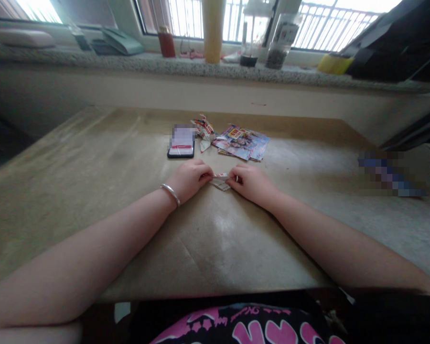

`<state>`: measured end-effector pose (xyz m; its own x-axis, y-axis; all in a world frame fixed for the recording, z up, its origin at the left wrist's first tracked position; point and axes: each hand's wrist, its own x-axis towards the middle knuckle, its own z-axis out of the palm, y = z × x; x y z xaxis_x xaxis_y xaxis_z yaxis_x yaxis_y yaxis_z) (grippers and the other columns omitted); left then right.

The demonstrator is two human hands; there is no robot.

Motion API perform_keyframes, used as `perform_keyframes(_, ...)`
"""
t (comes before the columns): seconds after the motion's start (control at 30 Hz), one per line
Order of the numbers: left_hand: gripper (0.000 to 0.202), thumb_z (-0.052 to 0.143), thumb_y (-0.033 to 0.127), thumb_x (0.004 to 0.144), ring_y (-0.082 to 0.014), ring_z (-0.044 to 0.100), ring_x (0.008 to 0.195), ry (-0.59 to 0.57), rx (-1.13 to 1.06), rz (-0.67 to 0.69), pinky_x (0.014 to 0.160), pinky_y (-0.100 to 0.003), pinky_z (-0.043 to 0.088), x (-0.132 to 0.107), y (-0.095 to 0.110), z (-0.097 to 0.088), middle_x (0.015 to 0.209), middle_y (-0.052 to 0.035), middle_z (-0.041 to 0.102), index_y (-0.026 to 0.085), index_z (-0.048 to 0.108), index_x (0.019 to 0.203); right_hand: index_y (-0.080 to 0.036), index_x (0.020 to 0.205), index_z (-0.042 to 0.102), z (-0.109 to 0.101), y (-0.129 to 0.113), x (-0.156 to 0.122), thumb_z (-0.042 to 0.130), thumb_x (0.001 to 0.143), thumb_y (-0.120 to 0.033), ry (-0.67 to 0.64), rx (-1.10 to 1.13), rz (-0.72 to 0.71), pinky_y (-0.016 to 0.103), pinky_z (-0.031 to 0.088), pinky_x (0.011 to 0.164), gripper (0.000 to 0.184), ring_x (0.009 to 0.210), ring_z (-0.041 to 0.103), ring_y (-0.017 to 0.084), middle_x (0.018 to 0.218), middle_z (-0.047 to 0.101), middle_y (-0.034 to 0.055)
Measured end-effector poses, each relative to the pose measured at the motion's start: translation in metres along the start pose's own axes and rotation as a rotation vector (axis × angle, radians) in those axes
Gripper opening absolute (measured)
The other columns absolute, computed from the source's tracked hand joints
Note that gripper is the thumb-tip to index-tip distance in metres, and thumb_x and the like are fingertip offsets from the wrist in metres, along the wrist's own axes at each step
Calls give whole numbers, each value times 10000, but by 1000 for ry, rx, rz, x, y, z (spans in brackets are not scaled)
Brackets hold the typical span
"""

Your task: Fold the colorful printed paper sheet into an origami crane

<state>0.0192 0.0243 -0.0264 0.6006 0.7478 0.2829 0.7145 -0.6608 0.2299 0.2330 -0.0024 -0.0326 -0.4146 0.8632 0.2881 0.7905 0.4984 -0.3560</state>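
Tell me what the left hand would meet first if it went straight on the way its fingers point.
The left hand would first meet the folded paper it touches, then probably the right hand on the paper's other side, though depth is hard to judge.

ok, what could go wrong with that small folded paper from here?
1. The left hand and right hand grip the small folded paper from opposite sides; an uneven pull might tear or skew it.
2. The phone lies just beyond the left hand, so a forward move could bump it.
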Motion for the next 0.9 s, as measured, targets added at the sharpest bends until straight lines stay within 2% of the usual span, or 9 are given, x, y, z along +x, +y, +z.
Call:
perform_keyframes(0.13, 102, 608, 200, 828, -152, 561, 760, -19, -50, -62, 714, -257, 439, 0, 0, -3, 811, -38, 620, 157, 701, 833, -190, 802, 667, 0, 5, -1, 576, 857, -256, 35, 13, -57, 252, 368, 626, 126, 711, 532, 139, 816, 611, 30)
perform_keyframes(0.3, 87, 610, 171, 805, -121, 546, 704, -54, -158, -59, 668, -225, 424, -1, 4, -5, 760, -11, 606, 158, 695, 822, -193, 882, 698, 2, 10, 1, 588, 845, -229, 68, 106, -105, 247, 403, 655, 122, 701, 532, 131, 800, 608, 29)
perform_keyframes(0.4, 78, 626, 161, 787, -113, 548, 691, -65, -215, -58, 651, -216, 424, -1, 6, -4, 748, -4, 600, 158, 693, 826, -184, 851, 708, 3, 10, 3, 614, 835, -253, 62, 122, -118, 254, 411, 662, 118, 709, 539, 138, 779, 607, 35)
perform_keyframes(0.5, 84, 637, 221, 805, -113, 551, 698, -52, -245, -49, 654, -220, 439, -1, 8, -3, 783, -13, 588, 155, 687, 821, -177, 786, 694, 4, 8, 3, 629, 823, -237, 70, 113, -119, 258, 406, 649, 96, 705, 535, 141, 752, 598, 34)
perform_keyframes(0.57, 106, 630, 247, 821, -115, 554, 709, -19, -254, -39, 669, -228, 449, -1, 10, -2, 800, -18, 584, 158, 687, 830, -179, 775, 681, 3, 5, 3, 618, 835, -250, 111, 121, -139, 262, 408, 659, 112, 711, 534, 143, 749, 593, 34)
perform_keyframes(0.7, 113, 618, 243, 834, -129, 562, 768, 124, -245, -17, 719, -245, 457, -2, 11, 0, 835, -20, 593, 177, 692, 887, -189, 778, 657, 1, 1, 3, 576, 863, -289, 203, 134, -153, 273, 416, 689, 154, 743, 538, 151, 769, 595, 39)
perform_keyframes(0.77, 99, 634, 236, 821, -129, 560, 769, 125, -239, -7, 720, -246, 455, -2, 11, 2, 834, -17, 593, 179, 692, 878, -190, 764, 646, 2, 0, 4, 583, 847, -267, 186, 142, -133, 268, 414, 677, 130, 733, 535, 148, 765, 593, 35)
perform_keyframes(0.9, 71, 666, 225, 798, -130, 550, 735, 31, -206, 0, 696, -249, 437, -1, 11, 4, 800, -20, 601, 165, 692, 825, -183, 757, 642, 5, 1, 5, 605, 811, -221, 95, 128, -115, 250, 391, 642, 77, 695, 518, 132, 753, 582, 23)
